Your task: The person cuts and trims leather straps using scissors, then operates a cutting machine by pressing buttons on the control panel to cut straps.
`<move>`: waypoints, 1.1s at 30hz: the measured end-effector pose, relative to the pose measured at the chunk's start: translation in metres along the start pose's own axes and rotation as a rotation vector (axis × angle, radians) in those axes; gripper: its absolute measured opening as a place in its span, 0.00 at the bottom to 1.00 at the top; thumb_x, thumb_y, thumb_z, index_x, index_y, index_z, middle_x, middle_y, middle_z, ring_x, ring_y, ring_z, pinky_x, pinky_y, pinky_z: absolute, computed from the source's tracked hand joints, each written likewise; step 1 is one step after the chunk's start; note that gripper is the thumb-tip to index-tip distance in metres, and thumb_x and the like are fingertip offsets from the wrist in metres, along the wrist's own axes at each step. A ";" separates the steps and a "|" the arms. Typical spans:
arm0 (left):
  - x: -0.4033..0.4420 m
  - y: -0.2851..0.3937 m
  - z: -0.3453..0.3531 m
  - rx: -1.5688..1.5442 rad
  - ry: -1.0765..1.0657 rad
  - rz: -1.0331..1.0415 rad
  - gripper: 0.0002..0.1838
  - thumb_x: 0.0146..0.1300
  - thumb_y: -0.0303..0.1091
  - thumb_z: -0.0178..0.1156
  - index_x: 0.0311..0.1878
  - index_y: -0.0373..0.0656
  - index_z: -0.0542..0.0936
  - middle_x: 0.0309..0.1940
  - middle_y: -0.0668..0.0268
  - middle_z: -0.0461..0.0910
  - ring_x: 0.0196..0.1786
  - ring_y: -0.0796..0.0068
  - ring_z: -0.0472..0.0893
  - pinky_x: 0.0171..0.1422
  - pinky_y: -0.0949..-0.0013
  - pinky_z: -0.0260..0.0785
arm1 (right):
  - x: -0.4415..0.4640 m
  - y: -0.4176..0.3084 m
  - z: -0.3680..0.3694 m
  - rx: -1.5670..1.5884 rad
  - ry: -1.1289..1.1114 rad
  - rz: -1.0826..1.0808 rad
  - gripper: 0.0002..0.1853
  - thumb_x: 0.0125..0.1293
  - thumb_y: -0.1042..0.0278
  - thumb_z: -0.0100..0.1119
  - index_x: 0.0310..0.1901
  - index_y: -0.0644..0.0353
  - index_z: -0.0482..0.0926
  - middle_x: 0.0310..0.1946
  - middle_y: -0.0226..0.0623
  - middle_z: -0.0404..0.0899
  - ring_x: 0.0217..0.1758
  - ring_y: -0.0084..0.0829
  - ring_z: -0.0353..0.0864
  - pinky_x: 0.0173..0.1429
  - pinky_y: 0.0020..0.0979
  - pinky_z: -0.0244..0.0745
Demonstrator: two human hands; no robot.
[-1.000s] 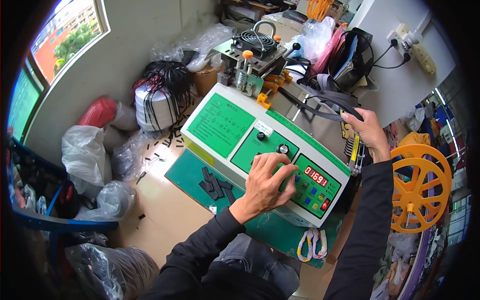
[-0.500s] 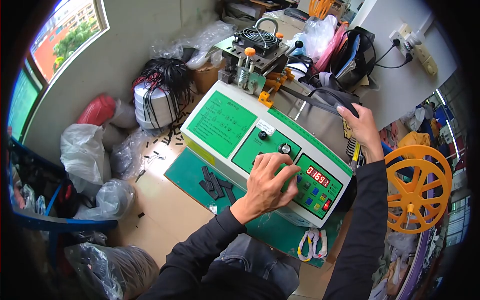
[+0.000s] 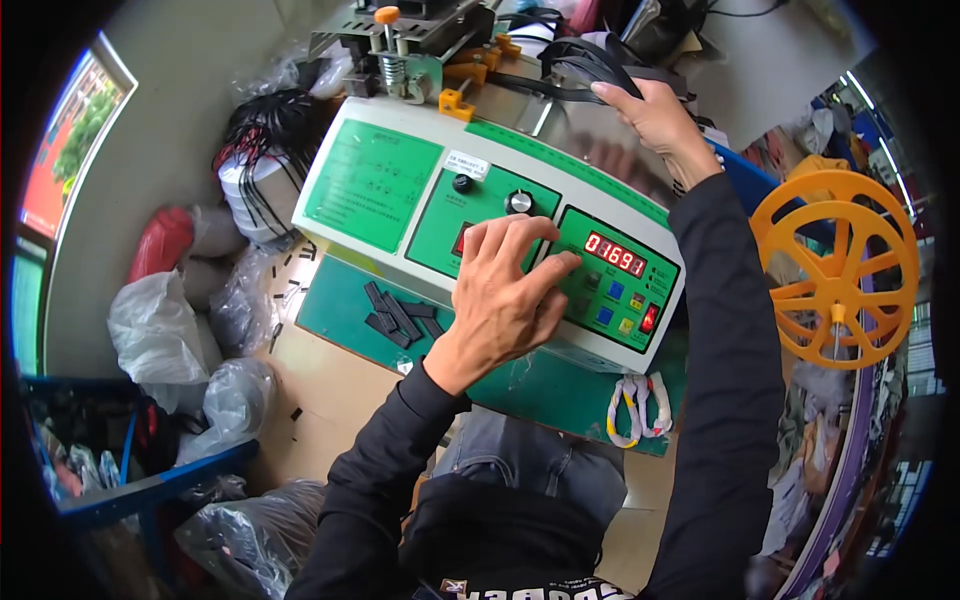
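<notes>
A white machine point(image 3: 395, 262) with green panels stands before me; its red digital display point(image 3: 615, 254) reads 01691. My left hand point(image 3: 505, 295) is over the control panel point(image 3: 425, 225), fingers bent but apart, holding nothing. Its index fingertip is by the buttons point(image 3: 605, 290) left of the display; contact is unclear. Behind the machine, my right hand point(image 3: 665, 120) grips a looped black strap point(image 3: 590, 62). The strap runs left towards orange guides point(image 3: 458, 100) at the machine's feed side. Several short black strap pieces point(image 3: 395, 315) lie on the green mat point(image 3: 335, 310) in front.
Right of the machine is an orange reel point(image 3: 835, 270). A white spool with black cords point(image 3: 262, 190) stands left, near stuffed plastic bags point(image 3: 160, 330). Taped loops point(image 3: 635, 410) lie at the mat's front right. A blue-edged bin point(image 3: 160, 485) is at lower left.
The view has shifted, so the machine sits higher and further left in it. My left hand remains at the panel, its index finger stretched further towards the buttons. My right hand keeps the strap.
</notes>
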State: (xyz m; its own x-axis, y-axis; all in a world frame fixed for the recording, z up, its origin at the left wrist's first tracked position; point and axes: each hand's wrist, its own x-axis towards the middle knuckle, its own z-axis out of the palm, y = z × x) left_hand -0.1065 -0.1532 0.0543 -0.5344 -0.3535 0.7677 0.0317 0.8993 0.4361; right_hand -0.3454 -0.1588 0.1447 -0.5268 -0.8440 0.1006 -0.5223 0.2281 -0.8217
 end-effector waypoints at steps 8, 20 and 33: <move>0.004 0.003 -0.006 0.063 -0.212 0.071 0.25 0.37 0.28 0.58 0.46 0.55 0.81 0.50 0.62 0.71 0.49 0.60 0.70 0.58 0.55 0.58 | 0.001 0.014 0.001 0.027 -0.045 0.113 0.14 0.64 0.53 0.57 0.29 0.54 0.74 0.16 0.19 0.63 0.15 0.11 0.52 0.17 0.17 0.44; 0.000 -0.005 -0.001 0.167 -0.231 0.168 0.19 0.47 0.34 0.61 0.46 0.55 0.80 0.52 0.62 0.69 0.53 0.61 0.69 0.61 0.55 0.57 | 0.004 0.011 -0.001 0.011 -0.101 0.164 0.15 0.66 0.54 0.54 0.24 0.52 0.71 0.15 0.18 0.62 0.13 0.11 0.52 0.15 0.17 0.44; 0.001 -0.004 -0.012 0.156 -0.292 0.194 0.16 0.54 0.37 0.56 0.48 0.51 0.76 0.51 0.60 0.69 0.56 0.63 0.68 0.64 0.56 0.55 | 0.010 0.000 0.000 -0.023 -0.141 0.278 0.18 0.66 0.54 0.54 0.22 0.54 0.71 0.13 0.21 0.65 0.10 0.12 0.53 0.14 0.18 0.44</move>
State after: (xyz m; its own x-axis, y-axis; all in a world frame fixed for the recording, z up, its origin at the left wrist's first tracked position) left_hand -0.0967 -0.1605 0.0592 -0.7502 -0.1044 0.6529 0.0393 0.9787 0.2016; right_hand -0.3501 -0.1669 0.1460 -0.5543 -0.8062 -0.2068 -0.3873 0.4697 -0.7934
